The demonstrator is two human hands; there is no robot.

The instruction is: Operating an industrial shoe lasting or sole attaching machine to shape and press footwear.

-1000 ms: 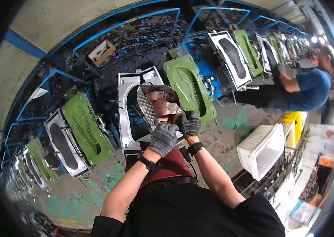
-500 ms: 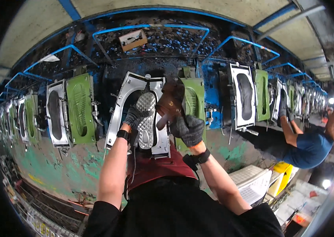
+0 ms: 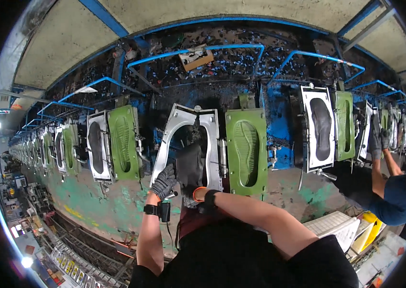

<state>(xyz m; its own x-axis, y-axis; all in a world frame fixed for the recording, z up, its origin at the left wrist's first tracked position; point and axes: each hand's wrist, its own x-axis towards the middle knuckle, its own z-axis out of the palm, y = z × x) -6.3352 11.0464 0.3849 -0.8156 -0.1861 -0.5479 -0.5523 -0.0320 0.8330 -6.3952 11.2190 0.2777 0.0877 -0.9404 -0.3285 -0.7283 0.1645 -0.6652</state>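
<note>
one gloved left hand [image 3: 164, 183] of mine by the lower left edge of the silver mould [image 3: 165, 144], my right hand [image 3: 192, 198] at the lower end of the black form [image 3: 190, 165], frame centre, whether my fingers grasp i cannot tell, one green mould [image 3: 246, 149], right of centre

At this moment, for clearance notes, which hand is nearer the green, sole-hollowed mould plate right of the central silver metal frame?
Right. The right hand is low and left of the green mould plate; the left hand is farther left, by the lower left of the silver frame.
</note>
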